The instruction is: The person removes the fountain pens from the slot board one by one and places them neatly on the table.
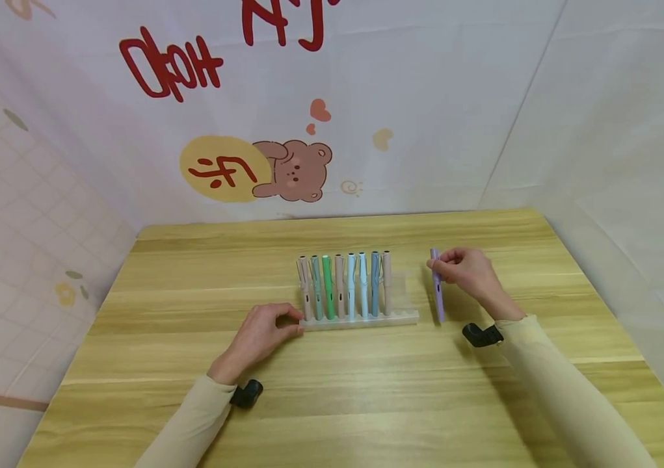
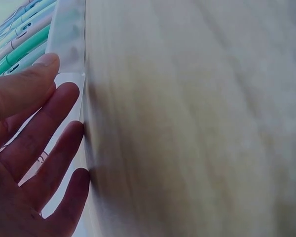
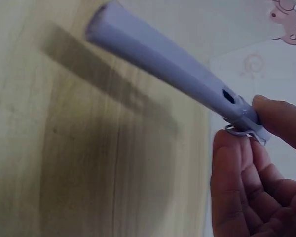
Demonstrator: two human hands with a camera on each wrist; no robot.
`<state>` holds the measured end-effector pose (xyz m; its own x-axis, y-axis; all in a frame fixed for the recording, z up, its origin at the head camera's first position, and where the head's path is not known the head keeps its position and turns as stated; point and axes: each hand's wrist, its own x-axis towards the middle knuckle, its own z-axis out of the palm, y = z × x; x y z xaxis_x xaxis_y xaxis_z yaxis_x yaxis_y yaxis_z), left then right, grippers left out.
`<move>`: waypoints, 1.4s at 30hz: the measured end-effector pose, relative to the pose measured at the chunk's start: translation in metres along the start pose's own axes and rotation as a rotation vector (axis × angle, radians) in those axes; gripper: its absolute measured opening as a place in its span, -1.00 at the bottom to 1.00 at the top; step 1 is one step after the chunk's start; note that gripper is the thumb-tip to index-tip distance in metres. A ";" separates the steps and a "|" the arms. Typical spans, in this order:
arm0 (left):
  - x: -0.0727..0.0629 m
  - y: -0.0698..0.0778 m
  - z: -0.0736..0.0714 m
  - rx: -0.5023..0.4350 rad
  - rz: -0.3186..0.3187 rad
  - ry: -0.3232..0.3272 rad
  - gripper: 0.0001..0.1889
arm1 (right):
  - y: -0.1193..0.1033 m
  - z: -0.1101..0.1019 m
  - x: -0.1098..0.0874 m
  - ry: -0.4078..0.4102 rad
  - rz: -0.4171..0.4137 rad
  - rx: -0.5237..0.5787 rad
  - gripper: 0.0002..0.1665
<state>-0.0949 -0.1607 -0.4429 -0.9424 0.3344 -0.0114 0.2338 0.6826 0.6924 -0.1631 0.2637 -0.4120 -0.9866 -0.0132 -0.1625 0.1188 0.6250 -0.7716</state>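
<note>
A clear pen stand [image 1: 361, 322] lies across the middle of the table, holding a row of several upright fountain pens, among them a green pen [image 1: 328, 286] and a light blue pen [image 1: 363, 286]. My left hand [image 1: 263, 331] pinches the stand's left end between thumb and forefinger; the other fingers are spread in the left wrist view. To the right of the stand, my right hand [image 1: 467, 274] holds a purple fountain pen [image 1: 438, 296] near its upper end by thumb and fingertips. That pen [image 3: 158, 59] shows its clip and oval window; it is slightly tilted, apart from the stand.
Wood-grain tabletop [image 1: 355, 396] surrounds the stand. A white backdrop [image 1: 425, 78] with a printed bear [image 1: 299, 172] rises behind the table, with pale walls on both sides. The stand's right end [image 1: 404, 315] bears no pen.
</note>
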 end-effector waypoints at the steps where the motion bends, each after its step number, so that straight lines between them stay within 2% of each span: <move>1: 0.000 0.000 0.000 -0.003 0.000 -0.001 -0.86 | 0.000 0.001 0.001 -0.018 0.017 0.005 -0.47; 6: -0.002 -0.001 0.001 -0.008 -0.004 -0.001 -0.86 | 0.001 0.003 0.007 -0.092 0.074 0.031 -0.56; 9: -0.002 0.000 0.001 -0.015 -0.014 -0.004 -0.86 | 0.001 0.004 0.009 -0.106 0.082 0.014 -0.59; 27: 0.001 -0.001 0.001 -0.016 -0.007 0.001 -0.87 | 0.007 0.008 0.019 -0.111 0.080 -0.068 -0.59; 42: 0.002 -0.003 0.001 -0.026 -0.010 -0.011 -0.87 | 0.010 0.013 0.020 -0.087 0.063 -0.131 -0.61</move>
<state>-0.0974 -0.1615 -0.4453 -0.9420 0.3346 -0.0260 0.2179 0.6687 0.7109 -0.1800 0.2600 -0.4312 -0.9636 -0.0352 -0.2651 0.1587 0.7228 -0.6726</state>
